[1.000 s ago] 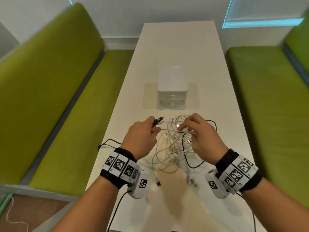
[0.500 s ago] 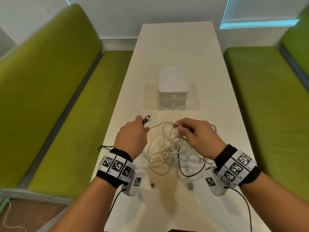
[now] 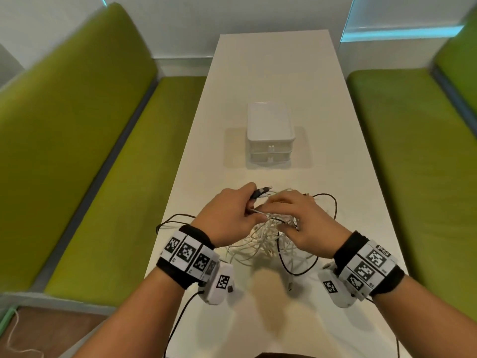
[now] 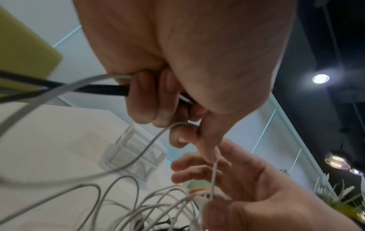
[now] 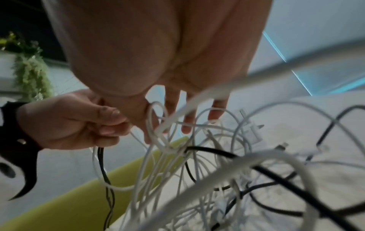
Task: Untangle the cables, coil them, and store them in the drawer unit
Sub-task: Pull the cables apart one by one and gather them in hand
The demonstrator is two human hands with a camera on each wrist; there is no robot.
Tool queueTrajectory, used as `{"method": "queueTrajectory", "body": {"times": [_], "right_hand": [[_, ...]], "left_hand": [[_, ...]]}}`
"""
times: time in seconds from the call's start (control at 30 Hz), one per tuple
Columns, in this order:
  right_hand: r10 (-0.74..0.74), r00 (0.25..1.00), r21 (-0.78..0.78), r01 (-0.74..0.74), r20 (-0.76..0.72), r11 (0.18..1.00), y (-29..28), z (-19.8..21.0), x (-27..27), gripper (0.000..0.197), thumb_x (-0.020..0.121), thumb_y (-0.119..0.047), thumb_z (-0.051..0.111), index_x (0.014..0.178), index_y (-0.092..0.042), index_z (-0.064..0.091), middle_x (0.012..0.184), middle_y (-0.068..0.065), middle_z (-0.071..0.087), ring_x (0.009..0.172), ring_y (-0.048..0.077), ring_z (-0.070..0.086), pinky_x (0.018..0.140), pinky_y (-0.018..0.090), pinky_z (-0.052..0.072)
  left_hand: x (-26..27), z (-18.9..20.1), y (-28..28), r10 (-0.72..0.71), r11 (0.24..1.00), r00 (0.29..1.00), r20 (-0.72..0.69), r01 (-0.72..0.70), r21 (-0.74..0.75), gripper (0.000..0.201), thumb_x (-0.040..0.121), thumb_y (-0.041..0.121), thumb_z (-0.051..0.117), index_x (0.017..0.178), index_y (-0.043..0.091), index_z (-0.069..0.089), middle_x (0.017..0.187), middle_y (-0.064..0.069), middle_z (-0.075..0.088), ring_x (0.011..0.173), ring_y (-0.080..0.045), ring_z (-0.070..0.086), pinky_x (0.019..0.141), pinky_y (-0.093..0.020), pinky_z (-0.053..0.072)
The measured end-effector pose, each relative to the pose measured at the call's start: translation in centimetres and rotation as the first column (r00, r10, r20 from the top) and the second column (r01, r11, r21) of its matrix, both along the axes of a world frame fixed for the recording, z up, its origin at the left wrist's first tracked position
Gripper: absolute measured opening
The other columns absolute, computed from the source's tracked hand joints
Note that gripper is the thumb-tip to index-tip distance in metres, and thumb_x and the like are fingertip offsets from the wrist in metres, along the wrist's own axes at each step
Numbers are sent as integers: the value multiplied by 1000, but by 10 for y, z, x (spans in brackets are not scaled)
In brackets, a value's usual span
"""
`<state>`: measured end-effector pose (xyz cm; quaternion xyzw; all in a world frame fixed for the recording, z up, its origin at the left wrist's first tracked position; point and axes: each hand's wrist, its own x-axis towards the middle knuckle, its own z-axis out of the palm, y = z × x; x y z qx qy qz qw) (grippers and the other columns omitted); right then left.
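A tangle of white cables (image 3: 260, 244) with a black cable (image 3: 296, 272) through it lies on the white table (image 3: 271, 73) near me. My left hand (image 3: 251, 202) grips the black cable's plug end (image 3: 260, 191) together with a white cable (image 4: 150, 143), fingers (image 4: 142, 100) curled round both. Just right of it, my right hand (image 3: 280, 205) reaches into the tangle with straight, spread fingers (image 5: 217, 109); white strands (image 5: 158, 140) lie against its thumb. The white drawer unit (image 3: 269, 135) stands behind the tangle, both drawers shut.
Green benches (image 3: 85, 151) run along both long sides of the table. A black cable loop (image 3: 165, 223) hangs over the table's left edge. Loose plug ends (image 3: 290, 286) lie on the table between my wrists. Behind the drawer unit the tabletop runs to the wall.
My left hand, which had pulled left away from the tangle, has come back right and now meets the right hand. The right fingers have straightened over the cables.
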<state>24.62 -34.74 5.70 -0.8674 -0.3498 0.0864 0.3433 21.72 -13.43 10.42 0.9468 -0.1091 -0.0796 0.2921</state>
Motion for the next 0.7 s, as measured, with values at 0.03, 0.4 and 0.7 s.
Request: {"method": "queueTrajectory", "body": {"times": [0.03, 0.4, 0.7], "right_hand": [[-73, 994, 117, 82, -79, 990, -1, 2, 0, 63, 87, -12, 74, 134, -48, 52, 122, -16, 60, 115, 6, 59, 100, 30, 46], [-319, 948, 158, 316, -3, 936, -40, 27, 18, 33, 82, 4, 71, 87, -29, 74, 88, -10, 71, 82, 10, 65, 78, 29, 53], [-221, 948, 201, 268, -229, 942, 0, 17, 17, 16, 81, -6, 81, 87, -21, 79, 81, -4, 76, 77, 12, 73, 78, 44, 61]], "left_hand": [[0, 2, 4, 16, 1000, 1000, 0, -16, -9, 44, 86, 50, 73, 78, 27, 37, 66, 7, 53, 59, -11, 51, 55, -32, 37], [-4, 14, 29, 172, 966, 984, -43, -177, -190, 46, 82, 33, 81, 77, 6, 44, 66, 8, 74, 60, 4, 63, 57, -14, 35], [-6, 10, 35, 270, 911, 963, -6, -257, -323, 43, 85, 15, 78, 72, 11, 38, 71, 9, 75, 71, -2, 66, 70, -33, 46]]}}
